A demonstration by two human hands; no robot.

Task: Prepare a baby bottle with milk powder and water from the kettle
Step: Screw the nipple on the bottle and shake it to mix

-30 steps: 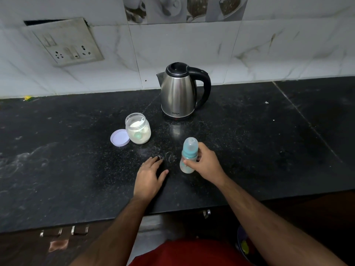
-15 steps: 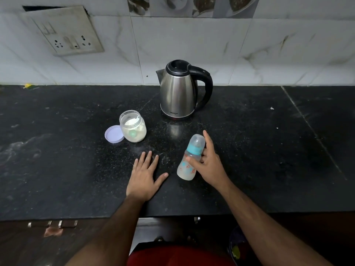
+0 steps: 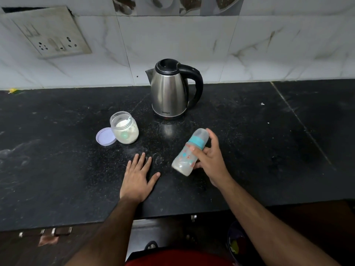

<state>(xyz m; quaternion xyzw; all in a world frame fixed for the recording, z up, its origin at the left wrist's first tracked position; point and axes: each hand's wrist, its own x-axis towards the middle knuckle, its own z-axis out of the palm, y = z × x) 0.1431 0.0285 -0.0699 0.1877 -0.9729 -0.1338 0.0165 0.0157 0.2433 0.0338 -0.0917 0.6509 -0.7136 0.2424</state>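
My right hand (image 3: 210,159) grips a capped baby bottle (image 3: 187,156) with a teal collar, tilted with its top pointing up and to the right, above the black counter (image 3: 249,150). Whitish liquid sits in its lower end. My left hand (image 3: 137,176) lies flat on the counter, fingers spread, holding nothing. An open jar of milk powder (image 3: 124,129) stands left of centre with a green scoop inside and its lilac lid (image 3: 105,136) beside it. The steel kettle (image 3: 170,91) with a black handle stands at the back, lid shut.
A tiled wall with a socket panel (image 3: 51,33) runs behind the counter. Spilled powder dusts the counter (image 3: 151,156) between my hands. The counter's front edge is close to my body, with drawer handles (image 3: 46,232) below.
The bottle stood upright in my right hand a second ago; it is now lifted and tilted to the right. My left hand flattened and spread its fingers on the counter.
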